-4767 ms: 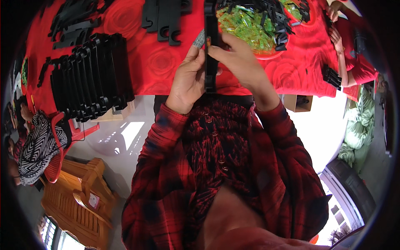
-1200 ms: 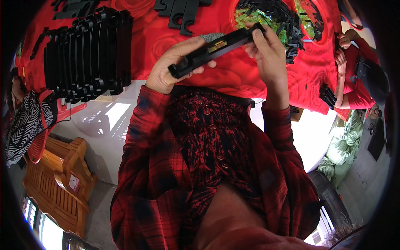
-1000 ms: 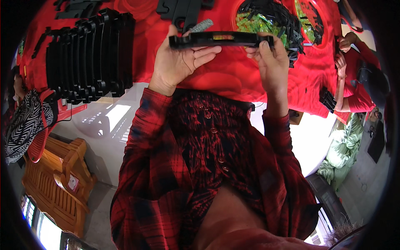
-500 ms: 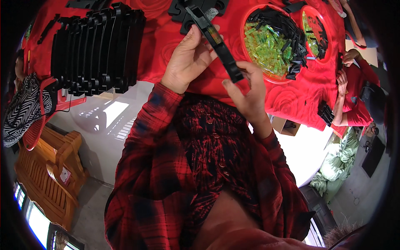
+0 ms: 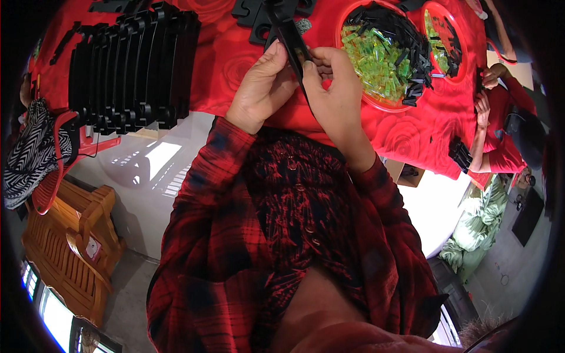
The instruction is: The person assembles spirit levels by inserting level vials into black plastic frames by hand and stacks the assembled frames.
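In front of me, over the table edge, I hold a long black plastic spirit level body [image 5: 288, 34], tilted with its far end up and to the left. My left hand [image 5: 263, 88] is closed on its left side, the thumb pressed along it. From the right, my right hand [image 5: 336, 88] grips its near part with thumb and bent fingers. The fingers hide much of the side facing away. Beyond it lie black blocks with cut-outs [image 5: 250, 13] and a small grey speckled piece [image 5: 303, 25].
Left on the red-covered table [image 5: 220, 59] stands a row of several black bodies [image 5: 132, 67]. At right, a red basin [image 5: 382, 107] holds green-yellow vials and black strips; a smaller red basin [image 5: 462, 44] sits beside it. Another person's hands [image 5: 482, 106] are farther right.
My right hand has moved up and left along the black body, from its near end to its middle. The body has turned steeper, and its yellowish window no longer shows.
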Available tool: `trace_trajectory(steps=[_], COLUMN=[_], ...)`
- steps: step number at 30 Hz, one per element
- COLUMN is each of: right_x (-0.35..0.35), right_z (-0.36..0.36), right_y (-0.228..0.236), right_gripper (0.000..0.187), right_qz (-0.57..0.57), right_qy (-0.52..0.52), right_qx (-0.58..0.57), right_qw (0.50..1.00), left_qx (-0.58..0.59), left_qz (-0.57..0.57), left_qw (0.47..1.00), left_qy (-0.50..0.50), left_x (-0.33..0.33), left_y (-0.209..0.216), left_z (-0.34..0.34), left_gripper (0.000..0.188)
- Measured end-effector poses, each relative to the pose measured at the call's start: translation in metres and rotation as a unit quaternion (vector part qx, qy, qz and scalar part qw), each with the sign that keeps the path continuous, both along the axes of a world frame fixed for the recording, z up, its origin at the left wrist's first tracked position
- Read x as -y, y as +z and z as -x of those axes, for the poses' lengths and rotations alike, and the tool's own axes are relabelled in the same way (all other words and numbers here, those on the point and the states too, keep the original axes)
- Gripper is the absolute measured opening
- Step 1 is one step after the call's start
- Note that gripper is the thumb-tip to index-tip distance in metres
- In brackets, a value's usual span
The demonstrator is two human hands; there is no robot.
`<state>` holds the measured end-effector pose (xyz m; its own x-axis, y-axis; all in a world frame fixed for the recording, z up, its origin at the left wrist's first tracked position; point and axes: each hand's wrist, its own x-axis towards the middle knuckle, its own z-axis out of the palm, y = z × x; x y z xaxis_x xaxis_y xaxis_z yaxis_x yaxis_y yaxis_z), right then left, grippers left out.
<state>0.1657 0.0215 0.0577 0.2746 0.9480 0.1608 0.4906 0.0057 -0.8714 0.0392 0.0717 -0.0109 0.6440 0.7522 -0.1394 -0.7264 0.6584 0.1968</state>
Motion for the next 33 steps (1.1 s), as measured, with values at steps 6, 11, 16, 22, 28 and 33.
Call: trace_trajectory(steps=[6, 11, 16, 22, 28, 33], right_x=[-0.001, -0.006, -0.008, -0.007, -0.002, 0.005], right_z=[0.004, 0.005, 0.002, -0.022, -0.075, -0.074], right_y=[0.002, 0.008, 0.008, 0.016, 0.056, 0.064], right_gripper=[0.022, 0.025, 0.026, 0.023, 0.010, 0.015], right_qz=[0.016, 0.058, 0.060, 0.062, 0.034, 0.000], right_qy=[-0.028, -0.029, -0.026, 0.040, 0.301, 0.342], right_qx=[0.075, 0.072, 0.021, -0.046, 0.202, 0.330], right_qw=[0.997, 0.995, 0.998, 0.996, 0.931, 0.880], left_qx=[0.001, -0.002, -0.025, -0.069, -0.075, -0.183], left_qz=[0.009, 0.000, -0.031, -0.106, -0.077, -0.218], left_qw=[1.000, 1.000, 0.999, 0.992, 0.978, 0.917], left_qy=[0.000, -0.008, -0.003, -0.021, -0.180, -0.280], left_x=[0.001, 0.002, 0.004, 0.003, -0.006, 0.000], left_y=[-0.003, -0.007, 0.010, 0.006, 0.029, 0.040], left_z=[0.002, 0.004, 0.001, 0.012, 0.021, 0.022], left_gripper=[0.033, 0.034, 0.031, 0.041, 0.074, 0.062])
